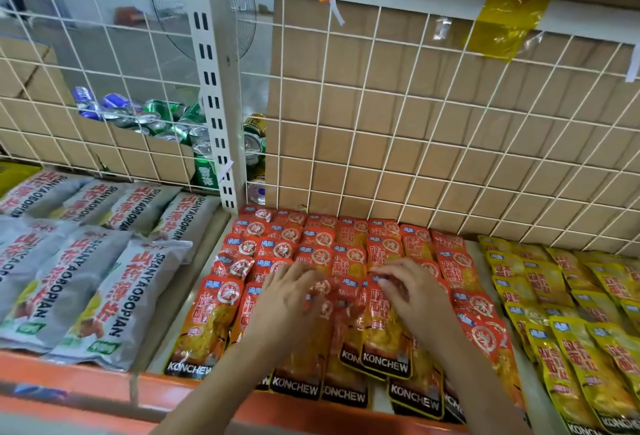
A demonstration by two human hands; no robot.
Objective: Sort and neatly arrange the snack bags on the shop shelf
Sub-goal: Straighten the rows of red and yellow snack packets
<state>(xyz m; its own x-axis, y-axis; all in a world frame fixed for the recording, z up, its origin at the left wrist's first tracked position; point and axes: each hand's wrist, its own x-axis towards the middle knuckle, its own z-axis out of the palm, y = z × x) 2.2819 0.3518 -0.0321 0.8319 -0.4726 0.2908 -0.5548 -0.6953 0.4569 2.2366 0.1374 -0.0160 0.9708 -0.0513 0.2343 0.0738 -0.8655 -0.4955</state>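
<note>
Both forearms reach in over the orange front lip (86,386) of the shelf, where the black KONCHEW bottoms of the front red snack bags (204,323) overhang the edge. These red bags fill the middle section in overlapping rows, and the rearmost row lies right against the white wire grid (450,122) at the back.

The left hand (287,296) lies on top of the red bags with its fingers spread and only slightly bent, gripping nothing. The right hand (412,292) is just beside it, fingers curled down over the top edge of a front red bag (384,334). Motion blur hides whether it actually pinches the bag.

To the left, a bare strip of white shelf (187,292) separates the red bags from the grey SHANYAOBOPIAN bags (114,299). One of those sticks a corner out into the strip. To the right, a much narrower bare strip (485,271) runs between the red rows and the yellow KONCHEW bags (581,355), and it closes up towards the front.

A slotted white upright post (214,88) stands at the back between the grey and red sections. Behind the grid are cardboard (381,88) and loose drink cans (166,122).
</note>
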